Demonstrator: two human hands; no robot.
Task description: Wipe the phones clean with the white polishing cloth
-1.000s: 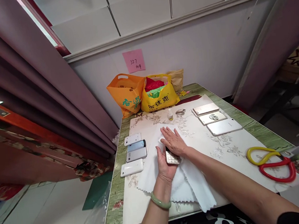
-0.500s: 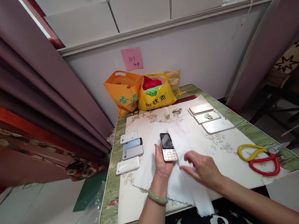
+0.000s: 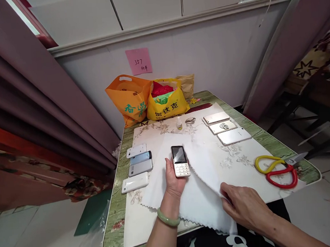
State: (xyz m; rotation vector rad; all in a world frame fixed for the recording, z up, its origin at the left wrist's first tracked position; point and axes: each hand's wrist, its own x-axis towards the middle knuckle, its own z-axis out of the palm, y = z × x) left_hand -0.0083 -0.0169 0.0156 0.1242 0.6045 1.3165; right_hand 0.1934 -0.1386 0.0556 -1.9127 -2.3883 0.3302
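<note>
A keypad mobile phone [image 3: 181,161] with a dark screen lies face up in my left hand [image 3: 174,179], the fingers hidden beneath it. A white cloth [image 3: 201,208] with a zigzag edge is spread on the table under that hand. My right hand [image 3: 241,200] pinches the cloth's right edge between thumb and fingers, lifting a fold toward the front edge of the table. A green bangle [image 3: 168,218] circles my left wrist.
Several phones, among them a white phone [image 3: 134,182], line the left side. A white phone [image 3: 234,136] and two others lie at right, near scissors [image 3: 280,169]. A small bottle [image 3: 179,123], glasses [image 3: 190,120], an orange bag [image 3: 131,99] and a yellow bag [image 3: 167,104] stand farther back.
My right hand has moved right and taken hold of the cloth's edge, pulling it away from the phone. My left hand still holds the phone. The view has shifted slightly.
</note>
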